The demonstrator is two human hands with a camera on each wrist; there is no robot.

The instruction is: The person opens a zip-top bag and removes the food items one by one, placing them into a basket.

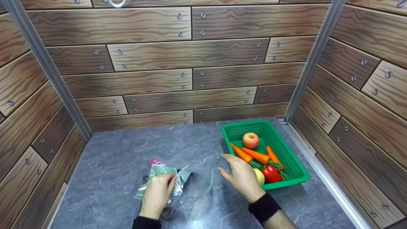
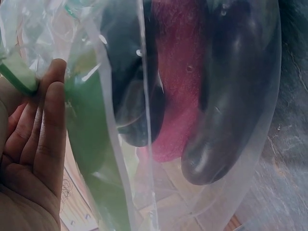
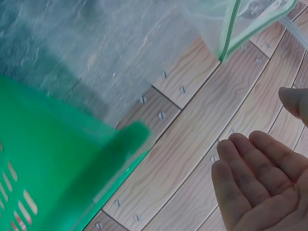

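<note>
My left hand (image 1: pixel 158 193) pinches the clear bag (image 1: pixel 182 183), which lies leftward on the tabletop (image 1: pixel 111 159), while my right hand (image 1: pixel 244 178), thumb and fingers apart, holding nothing, is nearer the green basket (image 1: pixel 289 149) at right, whose long axis runs away from me.

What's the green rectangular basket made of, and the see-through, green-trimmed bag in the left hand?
The green rectangular basket looks like smooth, slightly shiny moulded plastic: its walls have neat, repeated slots. The see-through, green-trimmed bag seems to be thin, glossy plastic film, because it wrinkles and catches bright glints.
</note>
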